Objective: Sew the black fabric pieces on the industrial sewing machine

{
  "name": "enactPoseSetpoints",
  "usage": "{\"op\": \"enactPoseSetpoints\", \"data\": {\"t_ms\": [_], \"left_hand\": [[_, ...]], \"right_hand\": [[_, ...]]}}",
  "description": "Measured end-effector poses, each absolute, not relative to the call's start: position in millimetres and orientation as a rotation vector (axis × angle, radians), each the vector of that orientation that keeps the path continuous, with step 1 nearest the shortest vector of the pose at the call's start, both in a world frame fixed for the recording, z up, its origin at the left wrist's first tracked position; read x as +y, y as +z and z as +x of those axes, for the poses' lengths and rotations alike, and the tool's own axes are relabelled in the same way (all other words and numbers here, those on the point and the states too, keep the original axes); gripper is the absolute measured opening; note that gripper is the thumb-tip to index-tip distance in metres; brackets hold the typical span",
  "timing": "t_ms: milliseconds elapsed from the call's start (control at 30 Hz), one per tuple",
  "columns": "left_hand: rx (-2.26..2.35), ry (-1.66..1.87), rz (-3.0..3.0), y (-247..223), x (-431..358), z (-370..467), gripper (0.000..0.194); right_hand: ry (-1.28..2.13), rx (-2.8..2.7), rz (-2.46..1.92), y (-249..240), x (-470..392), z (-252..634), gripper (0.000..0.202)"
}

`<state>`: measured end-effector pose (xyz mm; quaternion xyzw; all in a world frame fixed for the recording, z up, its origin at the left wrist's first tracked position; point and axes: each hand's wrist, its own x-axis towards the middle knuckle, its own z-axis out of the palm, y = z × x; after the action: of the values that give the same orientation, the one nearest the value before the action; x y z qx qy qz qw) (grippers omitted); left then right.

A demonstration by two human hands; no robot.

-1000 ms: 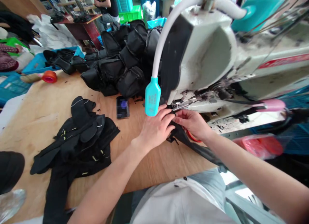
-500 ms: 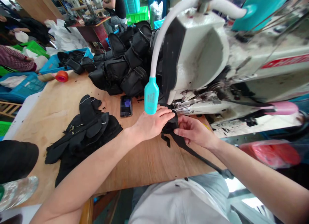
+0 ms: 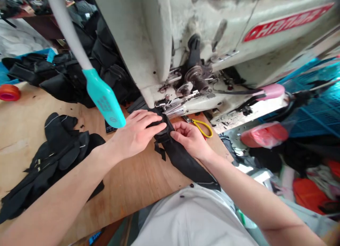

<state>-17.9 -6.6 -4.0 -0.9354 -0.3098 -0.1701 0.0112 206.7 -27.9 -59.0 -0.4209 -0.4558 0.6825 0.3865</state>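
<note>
A black fabric piece [image 3: 186, 161] lies beneath the presser area of a sewing machine [image 3: 156, 44], its long strip trailing toward my lap. My left hand [image 3: 138, 132] rests flat on the fabric with its fingers stretched out, left of the needle area. At the fabric's right edge, my right hand [image 3: 188, 138] pinches the cloth between thumb and fingers. A short black strap end [image 3: 160, 152] sticks out below my left fingertips. The needle itself cannot be made out. Scissors with yellow handles [image 3: 204, 128] lie just behind my right hand.
A teal lamp head [image 3: 105, 101] on a bendy neck hangs over my left hand. Loose black fabric pieces [image 3: 61, 147] lie on the wooden table [image 3: 138, 178] at left. Black pouches [image 3: 69, 79] are heaped behind, near an orange roll [image 3: 10, 92]. A phone [image 3: 109, 127] is partly covered.
My view has moved closer to the machine and turned right. The fabric strip by my right hand now shows wider and flatter. The yellow handles have come into fuller view.
</note>
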Motion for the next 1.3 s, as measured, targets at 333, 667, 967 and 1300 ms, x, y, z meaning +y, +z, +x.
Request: {"op": "enactPoseSetpoints", "data": {"t_ms": [333,667,967,1300], "left_hand": [[-0.952,-0.485,-2.938,-0.1,-5.4,-11.0,0.033],[-1.031,-0.503,-2.826,-2.1,4.6,-8.2,0.027],[-0.967,-0.591,-2.615,-9.1,9.9,1.2,0.024],[-1.045,-0.776,-2.626,-3.1,19.3,-12.7,0.011]], "right_hand": [[1.640,-1.213,-1.130,-57.1,-32.0,201.5,0.019],[1.594,-1.186,-1.079,-60.2,-9.1,187.4,0.017],[1.528,-1.156,-1.113,-49.8,0.5,177.4,0.022],[1.542,-1.140,-1.132,-53.5,0.6,175.2,0.026]]}}
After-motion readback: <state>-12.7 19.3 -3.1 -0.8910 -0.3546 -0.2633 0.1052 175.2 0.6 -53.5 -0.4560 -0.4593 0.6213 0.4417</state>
